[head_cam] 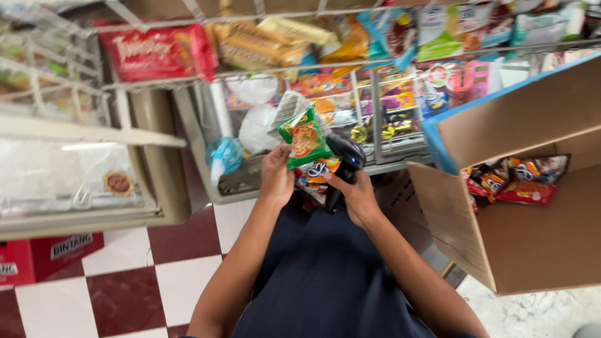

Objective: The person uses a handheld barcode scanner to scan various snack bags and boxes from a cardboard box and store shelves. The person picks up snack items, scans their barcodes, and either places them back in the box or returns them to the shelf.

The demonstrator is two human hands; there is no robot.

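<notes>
Currently, head view, looking down in a small shop. Left hand (276, 178) raised in front of the torso, fingers clamped on a green snack packet (305, 138) held upright by its lower edge. More small packets (315, 172), orange and blue, are bunched just below it, between the two hands. Right hand (358, 195) wrapped around a black handheld device (346, 164), fingers closed on its grip; its head sits just beside the green packet, nearly touching. It looks like a barcode scanner, though blur keeps that uncertain.

Surroundings: glass display case (400, 147) straight ahead with mixed sweets inside, wire rack (250, 69) above it carrying larger snack bags. Open cardboard box (519, 244) to the right, tilted, with red snack packets (516, 181) lying in it. Checkered red and white floor (144, 275) below.

Judgement: the step in hand appears to be checking or scanning packets one at a time, green one presented now. The next move would call for keeping the packet's printed face flat toward the device head and holding both hands steady, without dropping the bunched packets underneath.
</notes>
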